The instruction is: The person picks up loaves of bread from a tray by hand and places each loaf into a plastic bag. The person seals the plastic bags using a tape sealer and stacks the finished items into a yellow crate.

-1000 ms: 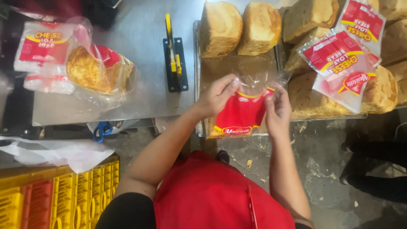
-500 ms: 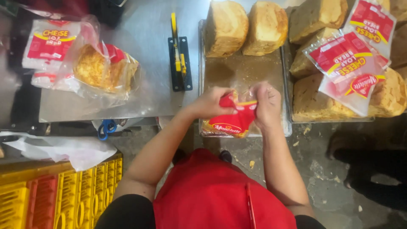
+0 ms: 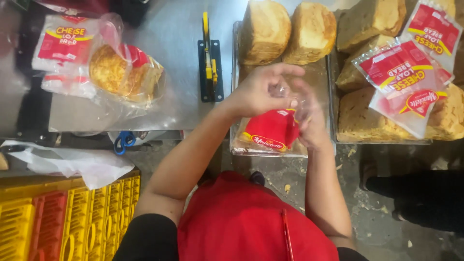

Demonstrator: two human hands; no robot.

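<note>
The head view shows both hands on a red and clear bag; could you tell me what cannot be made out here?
- Bag mouth: the left hand and right hand cover the top of the red and clear bag, and motion blur smears the right hand's fingers.
- Bag contents: too blurred to tell.
- Loaves: tops cut off by the upper edge.
- Tray floor: partly hidden by hands and bag.

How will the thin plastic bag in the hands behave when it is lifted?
The red and clear bag probably is floppy: it hangs crumpled between left hand and right hand. It looks empty, so likely very light. Its glossy film may be slippery.
</note>
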